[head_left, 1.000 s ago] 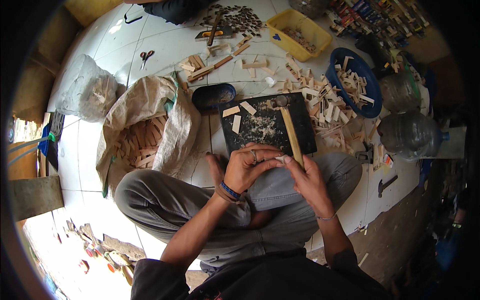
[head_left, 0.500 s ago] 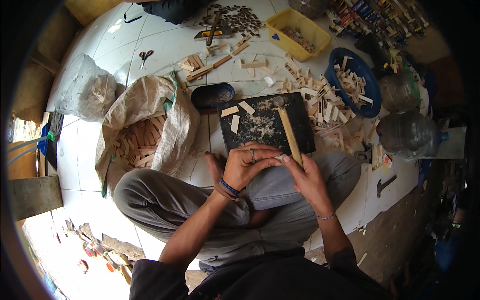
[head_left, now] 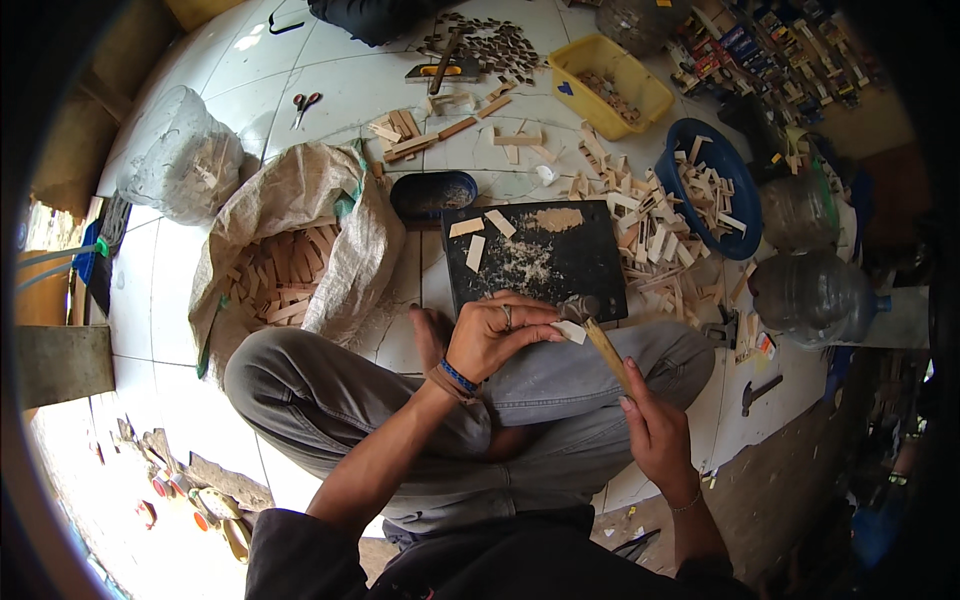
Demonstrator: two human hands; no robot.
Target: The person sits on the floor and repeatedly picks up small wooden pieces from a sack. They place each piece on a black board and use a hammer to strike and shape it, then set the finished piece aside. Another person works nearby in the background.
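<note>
Right hand (head_left: pixel 655 430) clamped on thin pale wooden stick (head_left: pixel 606 352), left hand (head_left: pixel 492 338) pinching small white piece (head_left: pixel 570 331) at its tip; apparently mid-batch, loose cut slats (head_left: pixel 640 215) heaped beyond dusty black board (head_left: pixel 535 255).

On the white tiled floor (head_left: pixel 330 90), the dusty black flat board (head_left: pixel 570 262) lies before the knees, the open woven sack of wooden slats (head_left: pixel 290 250) to its left, the blue round basin of wood offcuts (head_left: pixel 740 240) to its right.

Floor workshop — wood offcuts (head_left: pixel 650 215), hammer (head_left: pixel 760 392)
</note>
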